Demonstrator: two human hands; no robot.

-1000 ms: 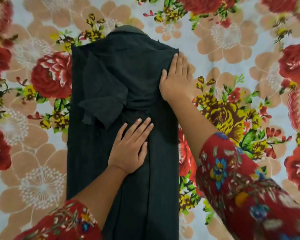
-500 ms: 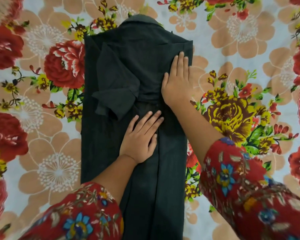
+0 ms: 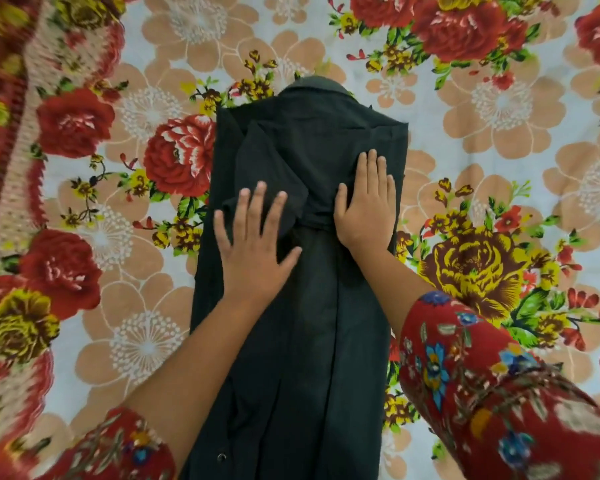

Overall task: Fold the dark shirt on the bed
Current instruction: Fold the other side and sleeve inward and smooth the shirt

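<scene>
Dark shirt (image 3: pixel 302 306) lies in the middle of the floral bed (image 3: pixel 499 116), both sides already folded inward, while the left hand (image 3: pixel 255 251) and right hand (image 3: pixel 366 202) press it flat and open-palmed, so the crosswise folding seems left.

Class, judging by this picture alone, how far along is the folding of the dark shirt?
Done: the dark shirt lies as a narrow strip on the bedsheet, sleeve folded in. In hand: left hand and right hand press flat on it, fingers open. Left: folding the long strip crosswise.
</scene>
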